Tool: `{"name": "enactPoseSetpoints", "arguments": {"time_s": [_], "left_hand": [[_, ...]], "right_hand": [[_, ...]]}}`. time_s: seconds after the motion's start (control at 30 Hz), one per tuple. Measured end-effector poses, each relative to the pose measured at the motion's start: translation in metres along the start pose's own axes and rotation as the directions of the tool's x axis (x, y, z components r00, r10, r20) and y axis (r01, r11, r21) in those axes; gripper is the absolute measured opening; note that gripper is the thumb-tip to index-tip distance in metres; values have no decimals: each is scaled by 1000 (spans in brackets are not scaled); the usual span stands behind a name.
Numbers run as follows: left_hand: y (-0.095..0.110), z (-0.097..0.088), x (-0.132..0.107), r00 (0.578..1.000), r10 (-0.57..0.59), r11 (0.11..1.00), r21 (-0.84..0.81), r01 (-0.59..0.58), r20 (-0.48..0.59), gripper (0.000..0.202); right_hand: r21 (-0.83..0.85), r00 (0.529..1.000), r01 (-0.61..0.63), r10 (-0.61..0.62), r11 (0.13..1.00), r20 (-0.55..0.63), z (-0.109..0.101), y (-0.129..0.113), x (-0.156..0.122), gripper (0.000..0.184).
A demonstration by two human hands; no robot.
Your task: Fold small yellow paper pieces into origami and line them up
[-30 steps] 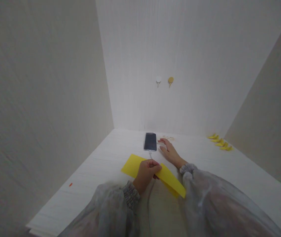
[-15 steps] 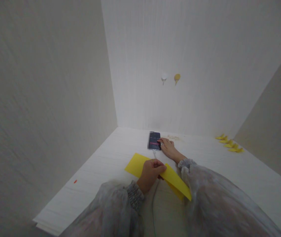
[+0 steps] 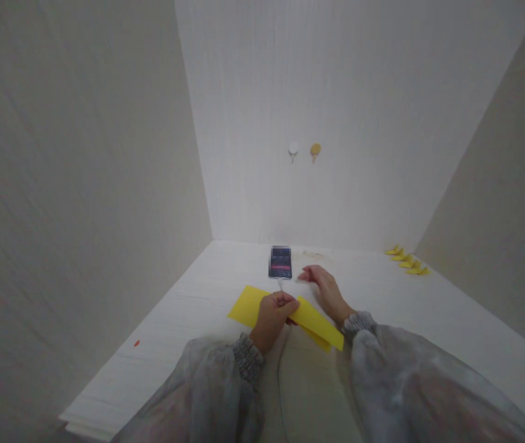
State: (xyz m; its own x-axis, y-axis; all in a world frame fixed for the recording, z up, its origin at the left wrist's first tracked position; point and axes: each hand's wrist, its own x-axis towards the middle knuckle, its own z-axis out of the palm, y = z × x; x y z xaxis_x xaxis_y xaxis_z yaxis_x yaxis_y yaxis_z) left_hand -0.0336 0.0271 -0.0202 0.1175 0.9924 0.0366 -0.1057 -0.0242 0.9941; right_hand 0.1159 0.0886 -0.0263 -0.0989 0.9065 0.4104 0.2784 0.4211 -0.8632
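My left hand (image 3: 272, 317) is closed, thumb and fingers pinching a folded piece of yellow paper (image 3: 320, 323) that sticks out to the right. More yellow paper (image 3: 245, 306) shows on the hand's left side; whether the two parts are one sheet is hidden by the hand. My right hand (image 3: 327, 292) hovers over the table without holding anything, fingers stretched loosely toward the left. Just beyond its fingertips a dark phone (image 3: 280, 263) lies flat with a lit pink bar on its screen, and a pale cable (image 3: 280, 369) runs from it toward me.
Several small folded yellow paper pieces (image 3: 407, 261) stand in a row at the back right of the white table (image 3: 189, 320). A white hook (image 3: 293, 149) and a yellowish hook (image 3: 315, 151) are on the back wall. A small orange mark (image 3: 136, 343) is at left.
My right hand has left the phone screen and drawn back to the right. The left hand still grips the yellow paper. The whole view has shifted slightly.
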Motion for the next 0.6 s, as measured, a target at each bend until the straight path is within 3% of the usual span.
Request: {"name": "enactPoseSetpoints", "arguments": {"time_s": [0.1, 0.17, 0.23, 0.27, 0.4, 0.6], "left_hand": [[0, 3, -4, 999, 11, 999, 36, -13, 31, 16], [-1, 6, -8, 997, 9, 999, 39, -12, 72, 17], [-2, 9, -11, 994, 16, 999, 38, -20, 112, 18], [-2, 10, -12, 992, 23, 999, 39, -28, 127, 18], [-7, 12, -13, 987, 27, 999, 30, -32, 156, 21], [-8, 11, -10, 969, -9, 1000, -20, 14, 246, 25]], "right_hand": [[135, 974, -136, 107, 981, 202, -5, -21, -40, 48], [225, 892, -350, 251, 909, 376, -9, -34, -62, 43], [261, 834, -463, 316, 847, 453, -15, -46, -76, 34], [256, 811, -500, 343, 827, 475, -18, -49, -79, 31], [203, 806, -528, 411, 825, 425, -24, -53, -82, 25], [199, 774, -568, 435, 799, 460, -28, -45, -80, 27]]}}
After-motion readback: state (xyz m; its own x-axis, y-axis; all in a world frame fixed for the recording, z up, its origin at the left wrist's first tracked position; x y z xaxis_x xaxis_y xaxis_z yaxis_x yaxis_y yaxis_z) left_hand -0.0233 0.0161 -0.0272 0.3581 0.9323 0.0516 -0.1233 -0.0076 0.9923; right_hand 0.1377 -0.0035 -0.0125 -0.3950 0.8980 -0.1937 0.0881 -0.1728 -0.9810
